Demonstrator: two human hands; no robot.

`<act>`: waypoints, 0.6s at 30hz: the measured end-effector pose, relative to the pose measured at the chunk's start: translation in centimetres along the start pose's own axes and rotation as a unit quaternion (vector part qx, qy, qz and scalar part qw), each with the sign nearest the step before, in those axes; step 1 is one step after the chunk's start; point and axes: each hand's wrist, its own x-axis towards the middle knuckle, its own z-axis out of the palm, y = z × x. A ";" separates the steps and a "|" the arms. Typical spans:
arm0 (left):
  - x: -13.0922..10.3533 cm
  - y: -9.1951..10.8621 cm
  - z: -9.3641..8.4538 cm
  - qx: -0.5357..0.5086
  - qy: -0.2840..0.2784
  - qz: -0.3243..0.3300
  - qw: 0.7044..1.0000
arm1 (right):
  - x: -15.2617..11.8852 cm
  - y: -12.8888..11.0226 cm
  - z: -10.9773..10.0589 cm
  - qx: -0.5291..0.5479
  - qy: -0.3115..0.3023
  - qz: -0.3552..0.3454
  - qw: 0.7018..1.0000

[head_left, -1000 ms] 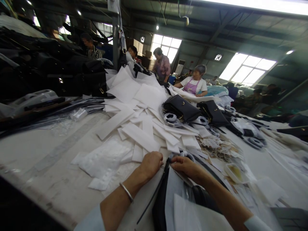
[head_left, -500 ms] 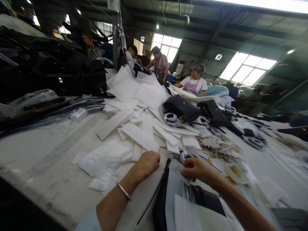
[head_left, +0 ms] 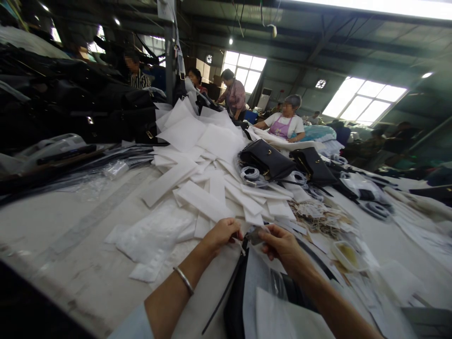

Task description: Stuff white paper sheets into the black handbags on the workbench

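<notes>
My left hand (head_left: 225, 232) has its fingers pinched on a thin string (head_left: 242, 248) beside the end of a black strap. Close on its right, my right hand (head_left: 281, 242) pinches a small clear plastic piece (head_left: 254, 236) over the same strap end. Below both hands lies a black bag (head_left: 235, 301), partly covered by white foam sheets (head_left: 278, 310) and clear plastic. The strap (head_left: 226, 289) runs down along the bag's left side.
Ahead is a heap of white foam sheets (head_left: 208, 188). Black bags (head_left: 266, 159) and tangled strings (head_left: 318, 219) lie to the right, near a clear tray (head_left: 348, 255). Dark bags (head_left: 70, 103) are piled left. People (head_left: 284, 123) stand across the table.
My left hand has moved slightly right and now holds the string. My right hand has moved left and slightly up with the clear plastic piece, so the hands are closer together.
</notes>
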 end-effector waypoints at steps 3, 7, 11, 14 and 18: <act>0.4 -0.4 0.0 -0.062 0.019 -0.008 0.998 | 0.0 0.4 1.1 0.113 -0.008 0.034 0.993; 0.9 -0.9 0.1 -0.098 0.044 -0.024 0.994 | 0.5 0.7 2.2 0.126 -0.048 0.037 0.990; 1.1 -1.1 0.3 -0.092 0.050 -0.026 0.994 | 1.3 0.6 2.8 0.003 -0.109 0.004 0.994; 0.9 -1.0 0.5 -0.074 0.050 -0.012 0.996 | 1.9 0.3 3.0 -0.094 -0.134 0.019 0.986; 0.4 -0.3 0.4 -0.031 0.051 0.033 0.998 | 2.5 0.0 2.9 -0.134 -0.139 0.041 0.980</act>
